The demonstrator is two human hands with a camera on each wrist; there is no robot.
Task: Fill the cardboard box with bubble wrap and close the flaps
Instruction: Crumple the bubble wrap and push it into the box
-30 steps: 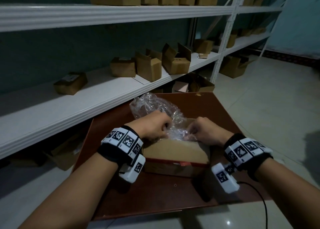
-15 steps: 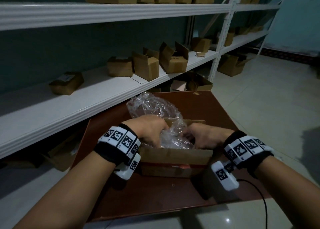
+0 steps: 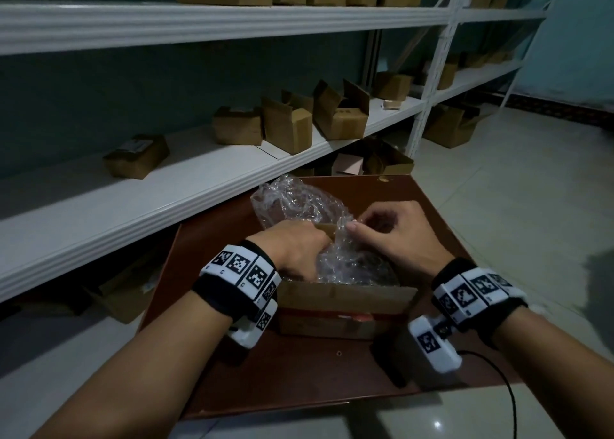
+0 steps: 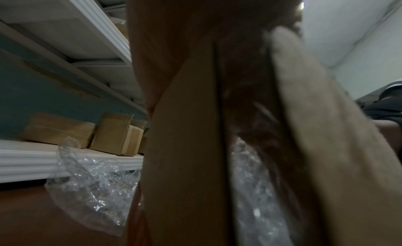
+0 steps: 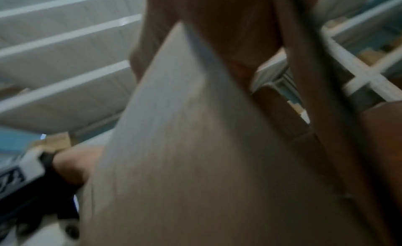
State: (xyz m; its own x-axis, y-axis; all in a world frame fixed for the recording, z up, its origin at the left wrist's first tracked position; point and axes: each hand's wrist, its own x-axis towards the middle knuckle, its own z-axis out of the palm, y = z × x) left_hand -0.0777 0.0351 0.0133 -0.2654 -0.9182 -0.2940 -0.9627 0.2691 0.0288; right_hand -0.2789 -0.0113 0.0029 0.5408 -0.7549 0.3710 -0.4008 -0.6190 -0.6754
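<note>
An open cardboard box [image 3: 345,300] stands on the brown table [image 3: 299,372]. Clear bubble wrap [image 3: 352,262] fills it, and one end [image 3: 292,202] spills over the far left rim. My left hand [image 3: 309,255] is at the box's left side, with its fingers curled down into the wrap and their tips hidden. Over the far rim, my right hand [image 3: 358,226] pinches a fold of wrap between thumb and fingers. In the left wrist view, bubble wrap [image 4: 93,189] lies beside a cardboard wall [image 4: 185,172]. A blurred cardboard flap [image 5: 185,155] fills the right wrist view.
White shelving [image 3: 133,212] runs along the left and behind the table, with several cardboard boxes [image 3: 342,119] on it. More boxes sit under the shelf. A black cable [image 3: 508,398] hangs from my right wrist. Pale tiled floor [image 3: 498,206] lies to the right.
My right hand has risen out of the box to the far rim and now pinches the wrap there. My left hand has pushed deeper at the left side.
</note>
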